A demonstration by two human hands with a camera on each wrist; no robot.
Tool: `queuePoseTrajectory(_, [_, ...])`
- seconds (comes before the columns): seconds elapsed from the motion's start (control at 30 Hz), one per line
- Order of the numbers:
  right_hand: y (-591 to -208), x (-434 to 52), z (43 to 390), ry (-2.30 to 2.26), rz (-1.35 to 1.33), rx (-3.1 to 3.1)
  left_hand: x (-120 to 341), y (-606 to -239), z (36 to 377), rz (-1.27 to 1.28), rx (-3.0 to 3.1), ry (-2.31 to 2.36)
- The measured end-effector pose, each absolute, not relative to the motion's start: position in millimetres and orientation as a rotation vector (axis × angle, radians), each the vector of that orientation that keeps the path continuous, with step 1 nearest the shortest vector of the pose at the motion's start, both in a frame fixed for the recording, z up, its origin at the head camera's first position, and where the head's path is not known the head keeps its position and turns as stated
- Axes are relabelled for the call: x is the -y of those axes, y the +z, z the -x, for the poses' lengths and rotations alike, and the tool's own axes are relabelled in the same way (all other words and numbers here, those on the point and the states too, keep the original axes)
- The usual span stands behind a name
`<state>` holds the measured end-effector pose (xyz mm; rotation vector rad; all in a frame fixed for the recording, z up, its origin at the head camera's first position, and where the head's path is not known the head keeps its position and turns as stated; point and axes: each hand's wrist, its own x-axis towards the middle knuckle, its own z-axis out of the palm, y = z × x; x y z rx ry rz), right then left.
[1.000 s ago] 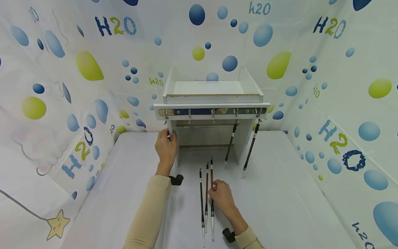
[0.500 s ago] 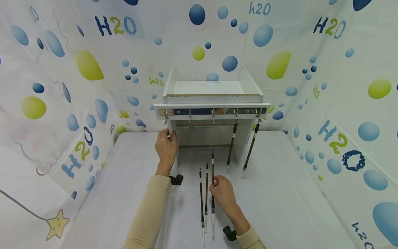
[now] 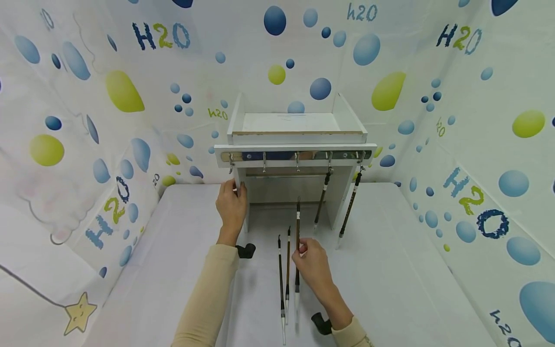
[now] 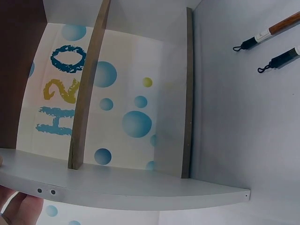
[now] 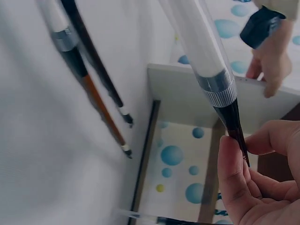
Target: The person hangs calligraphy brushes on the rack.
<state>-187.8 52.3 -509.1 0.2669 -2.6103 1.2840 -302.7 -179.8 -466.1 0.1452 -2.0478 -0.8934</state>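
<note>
a: beige sleeves come in from the near edge. what has the right hand (image 3: 313, 264) got?

b: it pinches a brush (image 3: 297, 250) partway along the dark shaft, thumb and fingers curled round it. the wrist view shows the fingertips (image 5: 233, 161) closed on the black part just past the silver band.

a: and which way does that brush lie?

b: long axis runs away from the person, white end nearest, loop end pointing at the rack (image 3: 296, 155). the far tip looks raised off the white surface (image 3: 390, 270), though i can't be sure how high.

a: anything beside it?

b: two more brushes (image 3: 284, 270) lie flat just left of it, parallel, untouched.

a: so the hooks are straight ahead of that hand?

b: ahead and above. the bare middle hook (image 3: 297, 162) sits almost in line with the held brush. two hanging brushes (image 3: 336, 202) already fill the hooks to the right.

a: and the left hand (image 3: 231, 205)?

b: further out, fingers wrapped on the rack's left leg (image 3: 241, 190); it grips the panel. its forearm stretches forward, wrist straight. the right hand is the nearer one, wrist bent slightly inward.

a: behind all that?

b: bubble-print wall (image 3: 130, 86) with "h2o" lettering.
</note>
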Motion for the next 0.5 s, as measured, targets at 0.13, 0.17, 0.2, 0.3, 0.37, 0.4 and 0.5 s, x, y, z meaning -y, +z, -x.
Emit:
queuePoseTrajectory(0.13, [-499,-52,184,1.314,-0.277,2.586,179,-466,302,-0.135,2.024,-0.892])
queuePoseTrajectory(0.17, [-496,-52,183,1.318,-0.276,2.580,179,-466,302,-0.131,2.016,-0.889])
queuePoseTrajectory(0.2, [-494,-53,182,1.318,-0.276,2.574,179,-465,302,-0.128,2.009,-0.885])
queuePoseTrajectory(0.3, [-488,-53,180,1.309,-0.289,2.552,178,-466,302,-0.125,1.999,-0.873])
queuePoseTrajectory(0.37, [-485,-53,179,1.299,-0.298,2.539,178,-466,302,-0.126,1.997,-0.868])
queuePoseTrajectory(0.4, [-484,-53,179,1.294,-0.304,2.531,178,-466,302,-0.126,1.996,-0.866])
queuePoseTrajectory(0.5, [-481,-53,178,1.283,-0.316,2.507,178,-467,303,-0.126,1.994,-0.866])
